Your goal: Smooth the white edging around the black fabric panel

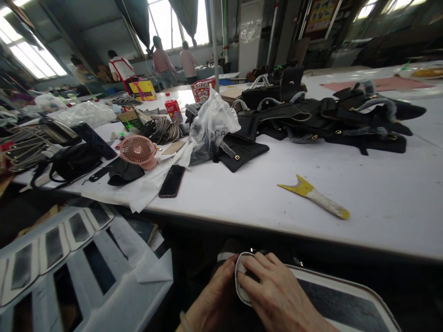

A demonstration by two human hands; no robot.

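Observation:
A long flat panel point(342, 299) with rounded corners, a pale border and a dark grey strip down its middle lies across my lap, below the table edge. It looks like a bag piece. My left hand point(214, 295) grips the panel's left end, its fingers together along the rim and the thumb side hidden. Over the same end, my right hand point(273, 290) presses bent fingertips onto the pale face near the edge. Both hands meet at this rounded end. The far right end of the panel runs toward the lower right of the view.
A white table point(242, 198) stands in front. On it are a yellow-ended notched tool point(313, 196), a phone point(172, 181), a pink fan point(138, 151), a plastic bag point(214, 122) and black bag parts point(294, 113). Similar panels point(53, 246) lie at left. Several people work behind.

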